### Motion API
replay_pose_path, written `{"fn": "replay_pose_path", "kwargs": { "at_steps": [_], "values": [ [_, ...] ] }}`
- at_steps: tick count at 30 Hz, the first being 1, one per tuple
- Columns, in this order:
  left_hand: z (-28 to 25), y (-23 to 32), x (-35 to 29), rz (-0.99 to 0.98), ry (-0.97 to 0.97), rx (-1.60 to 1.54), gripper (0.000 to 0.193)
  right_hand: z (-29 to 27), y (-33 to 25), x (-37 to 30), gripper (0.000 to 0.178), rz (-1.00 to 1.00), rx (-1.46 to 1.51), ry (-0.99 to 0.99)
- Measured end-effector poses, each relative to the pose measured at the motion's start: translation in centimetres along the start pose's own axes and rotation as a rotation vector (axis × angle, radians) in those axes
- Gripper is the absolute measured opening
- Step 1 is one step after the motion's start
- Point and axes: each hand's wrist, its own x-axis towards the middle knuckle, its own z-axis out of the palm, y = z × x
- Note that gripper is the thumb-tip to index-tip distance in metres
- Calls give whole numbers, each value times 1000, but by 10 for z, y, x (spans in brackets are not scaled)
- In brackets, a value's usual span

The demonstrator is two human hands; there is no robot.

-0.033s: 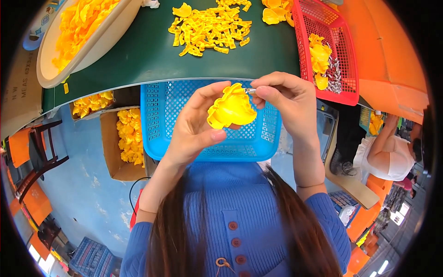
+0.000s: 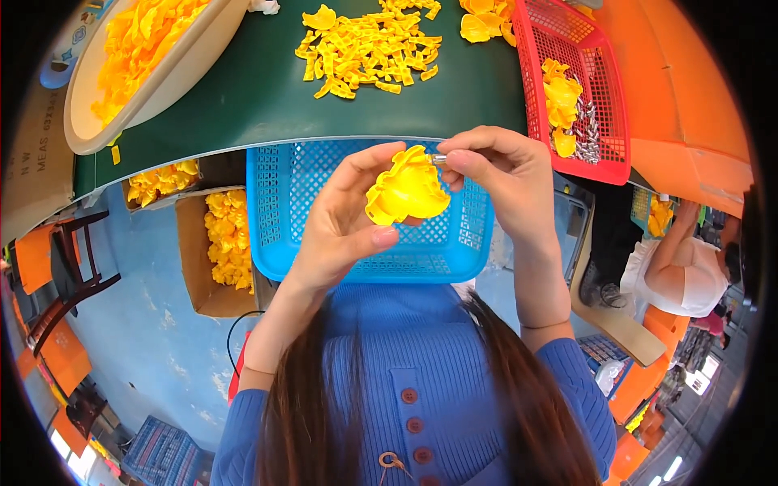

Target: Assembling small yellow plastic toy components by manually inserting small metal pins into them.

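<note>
My left hand point(image 2: 347, 212) is closed round a glossy yellow plastic piece point(image 2: 405, 193) with wavy, petal-like edges, thumb below and fingers behind it. Between thumb and fingertips, my right hand point(image 2: 496, 168) pinches a small silvery metal pin point(image 2: 439, 159). The pin's tip meets the right edge of the yellow piece; whether it sits inside cannot be made out. Both hands are over a blue plastic basket point(image 2: 279, 263) with a lattice floor, in front of my body.
A green table point(image 2: 243, 105) bears a pile of small yellow strips point(image 2: 369, 50), a cream basin point(image 2: 89, 134) of yellow pieces and a red basket point(image 2: 620, 121) with metal pins. At the left, a cardboard box point(image 2: 194, 275) holds yellow pieces. Another person's arm point(image 2: 673, 231) shows at the right.
The metal pin in my right hand has shifted very slightly left against the yellow piece, and a bit more of it shows. All else looks the same.
</note>
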Motion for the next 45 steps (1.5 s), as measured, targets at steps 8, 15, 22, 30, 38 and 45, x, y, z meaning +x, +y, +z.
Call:
{"fn": "replay_pose_path", "kwargs": {
  "at_steps": [8,15,22,30,38,45],
  "values": [
    [2,-13,1,108,65,121,68,6,8,-1,11,67,-5,37],
    [1,-13,1,121,150,217,61,-2,18,4,7,-19,30,-32],
    [-3,-4,3,80,201,247,58,5,25,3,6,-78,-10,-74],
    [-4,-10,8,3,175,136,75,0,33,-1,7,-55,68,-42],
    [-11,-4,7,114,256,77,58,-117,-40,32,19,-379,-1085,275],
    [-21,-6,0,117,196,252,60,-172,-11,48,35,-165,-1462,184]
  ]
}}
